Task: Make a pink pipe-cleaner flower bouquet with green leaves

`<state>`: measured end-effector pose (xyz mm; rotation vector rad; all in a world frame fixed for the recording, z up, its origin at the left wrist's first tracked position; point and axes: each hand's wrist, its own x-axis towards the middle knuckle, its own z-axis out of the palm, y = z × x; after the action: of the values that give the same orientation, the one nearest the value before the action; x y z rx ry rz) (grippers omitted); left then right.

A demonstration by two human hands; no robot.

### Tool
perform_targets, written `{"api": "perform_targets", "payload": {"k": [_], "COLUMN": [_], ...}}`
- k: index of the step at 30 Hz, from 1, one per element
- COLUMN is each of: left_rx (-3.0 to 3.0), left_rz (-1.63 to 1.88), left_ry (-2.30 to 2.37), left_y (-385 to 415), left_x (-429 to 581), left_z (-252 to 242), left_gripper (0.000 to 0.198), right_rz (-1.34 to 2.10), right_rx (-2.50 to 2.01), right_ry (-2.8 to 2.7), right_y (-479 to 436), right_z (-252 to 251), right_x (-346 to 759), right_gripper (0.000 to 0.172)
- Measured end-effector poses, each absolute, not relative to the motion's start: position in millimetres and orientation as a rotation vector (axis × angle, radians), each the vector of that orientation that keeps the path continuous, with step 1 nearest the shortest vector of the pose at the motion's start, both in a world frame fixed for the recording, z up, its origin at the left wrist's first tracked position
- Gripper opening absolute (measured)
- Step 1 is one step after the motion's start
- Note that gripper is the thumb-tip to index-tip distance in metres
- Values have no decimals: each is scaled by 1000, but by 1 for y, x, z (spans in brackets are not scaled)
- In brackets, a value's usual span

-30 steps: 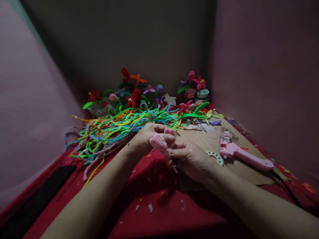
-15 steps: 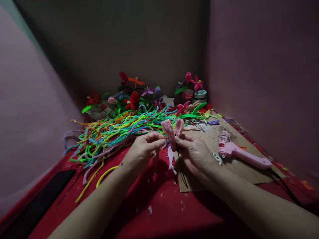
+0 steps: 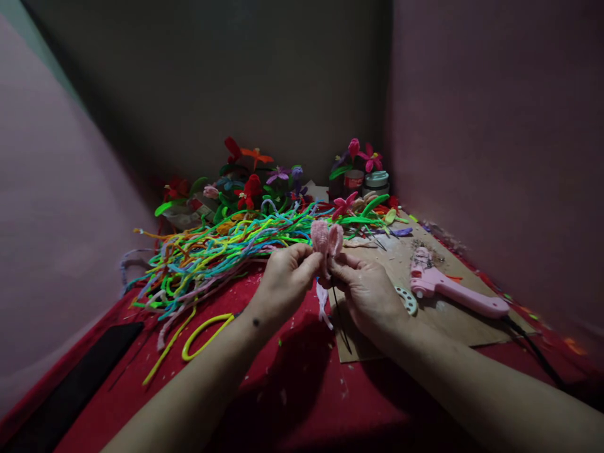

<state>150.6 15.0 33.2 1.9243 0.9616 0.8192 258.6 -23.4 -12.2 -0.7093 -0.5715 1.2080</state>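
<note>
Between my two hands, over the middle of the table, is a pink pipe-cleaner flower [image 3: 320,236] with looped petals on a thin dark wire stem [image 3: 340,321]. My left hand [image 3: 289,282] pinches the lower end of its left petal between thumb and fingers. My right hand [image 3: 370,290] grips the base where the petals meet the stem, and the stem slants down below the fingers. Just under the flower a pale lilac pipe-cleaner piece [image 3: 323,305] shows, partly hidden by the hands.
Behind my left hand lies a heap of coloured pipe cleaners [image 3: 221,245]. A pink glue gun [image 3: 457,290] rests on a cardboard sheet [image 3: 441,324] at right. Yellow-handled scissors [image 3: 185,347] lie by my left forearm. Finished flowers [image 3: 250,189] stand at the back; a black strip [image 3: 80,377] lies at left.
My left hand has moved right and closer to my right hand, bringing the left petal nearer the other petal. More of the yellow scissor handle shows.
</note>
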Motion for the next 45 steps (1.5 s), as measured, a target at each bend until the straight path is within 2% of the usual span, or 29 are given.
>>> {"api": "perform_targets", "payload": {"k": [5, 19, 23, 34, 45], "left_rx": [1847, 1366, 1197, 1192, 1213], "left_rz": [734, 846, 774, 783, 707], "left_ry": [881, 756, 656, 725, 737], "left_y": [17, 5, 2, 3, 5], "left_x": [145, 157, 158, 153, 147], "left_z": [45, 0, -1, 4, 5], "left_gripper": [20, 15, 15, 18, 19], "right_rz": [1300, 1350, 1369, 1369, 1300], "right_rx": [-685, -644, -632, -599, -670], "right_ry": [-420, -306, -319, -285, -414], "right_y": [-21, -13, -13, -13, -12], "right_z": [-14, -19, -19, -18, -16], "right_x": [264, 271, 271, 272, 270], "right_gripper": [16, 17, 14, 2, 7]}}
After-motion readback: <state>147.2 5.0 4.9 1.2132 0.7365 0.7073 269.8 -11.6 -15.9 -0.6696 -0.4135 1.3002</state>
